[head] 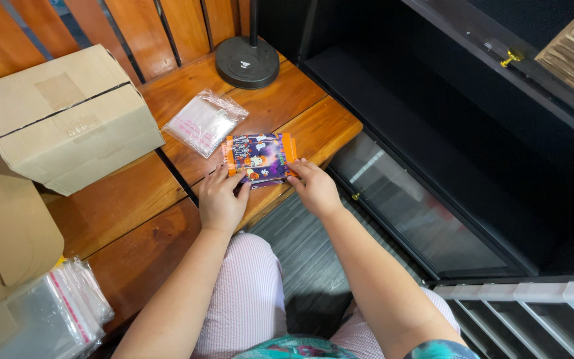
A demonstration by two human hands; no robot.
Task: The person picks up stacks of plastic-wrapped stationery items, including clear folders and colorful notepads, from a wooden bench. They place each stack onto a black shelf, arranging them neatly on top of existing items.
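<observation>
A flat purple and orange packet with cartoon figures (258,156) lies near the front edge of the wooden table (134,193). My left hand (221,199) rests on the packet's near left corner, fingers pressing its edge. My right hand (313,185) holds the near right corner with fingertips on it. Just behind the packet lies a small stack of clear plastic bags (204,121).
A closed cardboard box (68,116) stands at the table's left. A flat cardboard sheet (1,233) and more clear bags (51,312) lie at the near left. A round black stand base (248,62) sits at the back. A dark cabinet (446,166) fills the right.
</observation>
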